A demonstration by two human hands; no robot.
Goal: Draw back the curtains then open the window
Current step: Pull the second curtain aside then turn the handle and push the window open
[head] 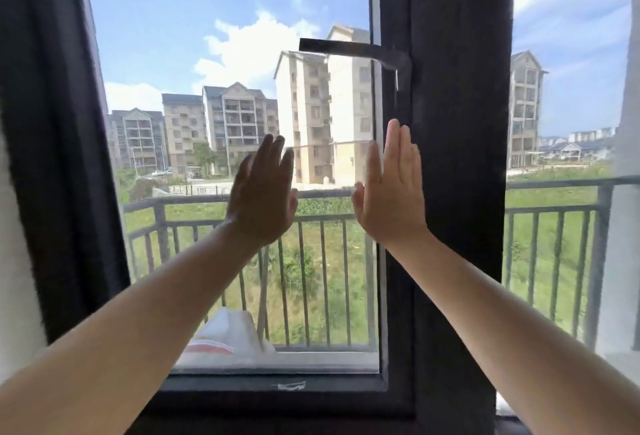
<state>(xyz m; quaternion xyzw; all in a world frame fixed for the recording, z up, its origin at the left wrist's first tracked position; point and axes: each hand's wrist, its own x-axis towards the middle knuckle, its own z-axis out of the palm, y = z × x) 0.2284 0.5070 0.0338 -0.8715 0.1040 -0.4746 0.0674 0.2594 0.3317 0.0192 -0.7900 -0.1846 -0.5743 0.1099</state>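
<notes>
Dark metal frames the window (394, 261) ahead of me, its glass smooth and clear. The handle (349, 50), a flat dark lever, lies horizontal, its long axis pointing left from the pivot on the frame. It sits above and slightly left of my right hand (389, 192), the nearer one. My left hand (263, 192) is lower and further off. Both grips are flat, fingers together, holding nothing. No curtain covers the pane.
</notes>
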